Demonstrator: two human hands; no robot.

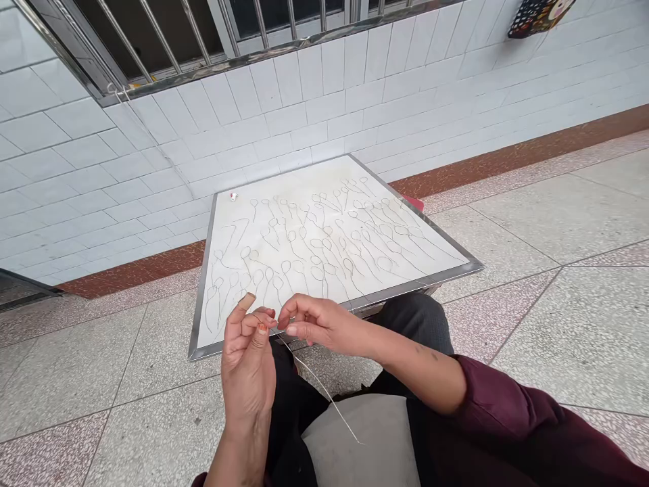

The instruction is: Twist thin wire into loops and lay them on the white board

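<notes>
A thin pale wire runs from my left fingertips down toward my lap, its far end over the grey cloth. My left hand pinches the wire's upper end between thumb and fingers, with a tan wrap on one raised fingertip. Close beside it, my right hand has its thumb and fingers curved near that end; whether it touches the wire is too small to tell. Many thin wires with looped ends lie spread over the white tabletop beyond my hands.
The table's grey metal edge is in front of my knees. A small red and white item sits at its far left corner. Behind stand a white tiled wall and a barred window. A patterned bag hangs at upper right.
</notes>
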